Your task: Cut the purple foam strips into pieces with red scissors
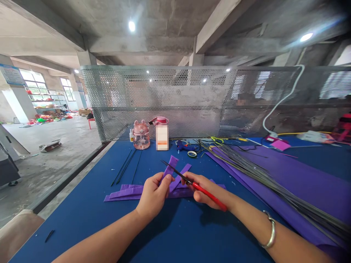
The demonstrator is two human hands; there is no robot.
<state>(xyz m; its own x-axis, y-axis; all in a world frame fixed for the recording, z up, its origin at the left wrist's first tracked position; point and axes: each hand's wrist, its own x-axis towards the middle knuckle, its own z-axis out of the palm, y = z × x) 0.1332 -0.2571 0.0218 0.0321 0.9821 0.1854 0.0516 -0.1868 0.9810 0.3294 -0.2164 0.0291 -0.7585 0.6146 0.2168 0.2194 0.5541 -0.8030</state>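
Observation:
My left hand [154, 196] pinches a folded strip of purple crepe paper [170, 166] and holds it upright above the blue table [82, 215]. My right hand [204, 188] grips red-handled scissors [203, 190], whose dark blades [175, 170] cross the strip. More cut purple strips [126, 192] lie flat on the table just behind my hands.
A bundle of thin dark wires [274, 182] lies over large purple sheets [301, 179] at the right. Loose wires [124, 168] lie to the left. A pink bottle [141, 136], a white box [162, 137], a glue gun [185, 147] and tape [192, 153] stand before a perforated metal screen [192, 98].

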